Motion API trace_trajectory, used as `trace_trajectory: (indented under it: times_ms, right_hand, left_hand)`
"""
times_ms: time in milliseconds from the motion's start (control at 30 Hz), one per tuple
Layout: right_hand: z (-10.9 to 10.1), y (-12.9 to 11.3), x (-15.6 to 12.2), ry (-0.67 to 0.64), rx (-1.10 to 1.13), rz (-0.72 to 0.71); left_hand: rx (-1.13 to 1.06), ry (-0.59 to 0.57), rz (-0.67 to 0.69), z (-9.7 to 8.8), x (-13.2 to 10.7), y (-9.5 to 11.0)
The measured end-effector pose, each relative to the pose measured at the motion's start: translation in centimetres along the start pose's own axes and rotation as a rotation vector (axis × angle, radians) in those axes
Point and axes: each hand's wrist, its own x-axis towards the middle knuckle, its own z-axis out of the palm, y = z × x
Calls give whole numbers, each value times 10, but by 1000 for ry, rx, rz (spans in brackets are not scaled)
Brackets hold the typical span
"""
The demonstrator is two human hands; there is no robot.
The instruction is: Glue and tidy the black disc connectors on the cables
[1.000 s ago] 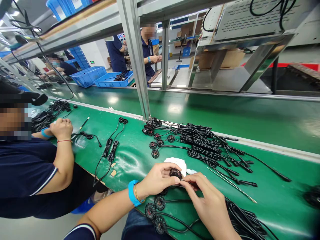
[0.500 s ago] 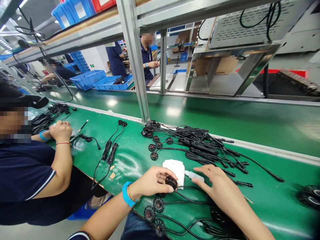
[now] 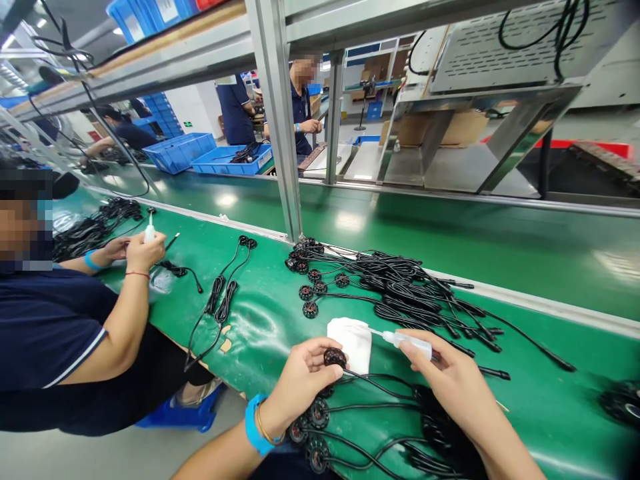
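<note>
Between the thumb and fingers of my left hand (image 3: 310,369) is a round black cable head (image 3: 335,358), its cable trailing to the right. My right hand (image 3: 443,363) grips a small clear dropper bottle (image 3: 411,344), whose thin nozzle points left over a folded white cloth (image 3: 350,337). The nozzle tip is apart from the cable head. Below my hands, several more round cable heads (image 3: 318,412) lie near the table's front edge, with their black cables (image 3: 370,405) running right, partly hidden under my right forearm.
Behind my hands lies a pile of coiled black cables (image 3: 400,283) with round heads. Two bundled cables (image 3: 219,300) lie to the left. A co-worker (image 3: 75,320) sits there holding a similar bottle (image 3: 149,232). A metal post (image 3: 275,120) rises at the table's back edge.
My right hand has closed on the dropper bottle and lifted it from the cloth area. My left hand has turned slightly with the cable head. The co-worker's bottle has come into view.
</note>
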Motion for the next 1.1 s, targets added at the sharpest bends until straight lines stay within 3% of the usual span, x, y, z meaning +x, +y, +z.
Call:
trace_trajectory:
  times_ms: [200, 733, 1100]
  right_hand:
    - [12, -2, -4, 113, 44, -29]
    - [7, -8, -14, 232, -240, -322]
    - [1, -11, -16, 217, 3, -53]
  left_hand:
    - [-32, 21, 6, 3, 4, 3]
    - [-118, 74, 21, 3, 13, -2]
    - [-160, 49, 52, 6, 12, 0]
